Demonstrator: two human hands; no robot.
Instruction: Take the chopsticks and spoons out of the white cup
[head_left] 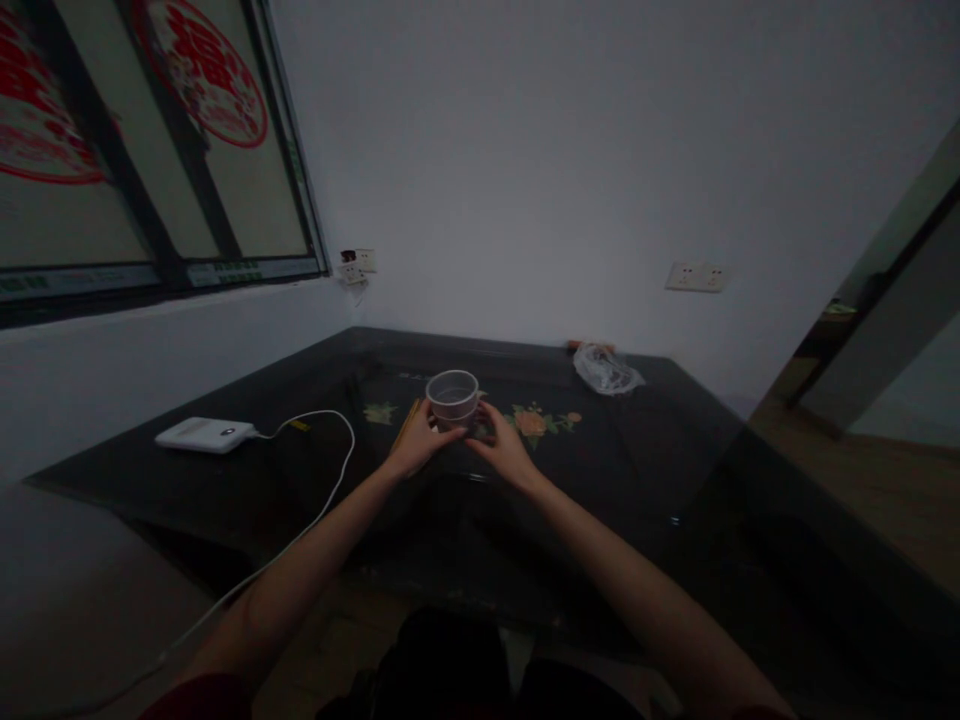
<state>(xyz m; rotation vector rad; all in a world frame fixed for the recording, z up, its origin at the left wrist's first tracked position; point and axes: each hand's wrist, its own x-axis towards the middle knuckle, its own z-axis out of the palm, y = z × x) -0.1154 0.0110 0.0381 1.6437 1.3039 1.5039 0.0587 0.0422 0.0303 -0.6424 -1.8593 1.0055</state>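
Observation:
A round, clear plastic container (452,388) with an open top stands upright at the middle of the dark table. My left hand (421,440) curls round its left side, the thumb across the front. On the other side, my right hand (502,447) has thumb and fingers closed against the container's lower right. Both hands grip it, low over or resting on the tabletop; which of the two I cannot tell. Something thin and yellow (406,424) shows just left of my left hand, partly hidden by it.
The black glossy table (600,470) carries printed flowers. To the left lies a white power bank (206,434), its white cable (346,470) running past my left forearm and off the edge. A crumpled clear plastic bag (604,370) sits at the back right near the wall.

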